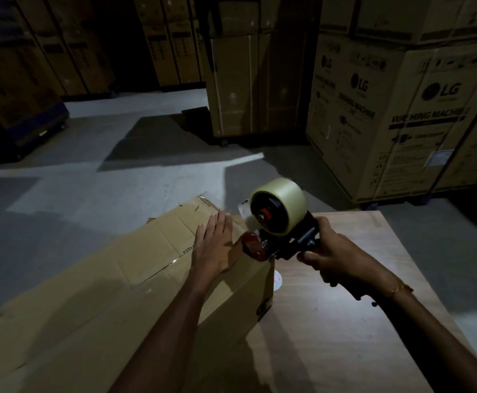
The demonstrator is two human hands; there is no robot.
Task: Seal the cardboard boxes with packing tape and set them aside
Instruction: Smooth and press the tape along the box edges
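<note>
Cardboard, brown and creased — the box [135, 279] lies long across the near left of the view, its right end up on the table [345, 293], and the top seam looks barely started. Glossy streaks along the flap join could be tape, but the light is too dim to say so. My read: this one is at the very start of its sealing pass, and setting it aside is yet to come. No finished box shows nearby that I can pick out as part of the job.

On to the hands. The left hand [214, 245] lies flat on the box top near the right end, fingers straight and together, pressing the flaps down, holding nothing. Just beside it, the dispenser [277, 228] sits with its red roller right at the box's top right edge, the roll [284, 202] of clear tape riding above. The right hand [334, 256] is wrapped tightly round the handle, wrist cocked, forearm coming in from the lower right, a thin bracelet [399, 289] at the wrist.

Beyond, grey floor [89, 154] and stacked cartons [396, 114] in the gloom.
</note>
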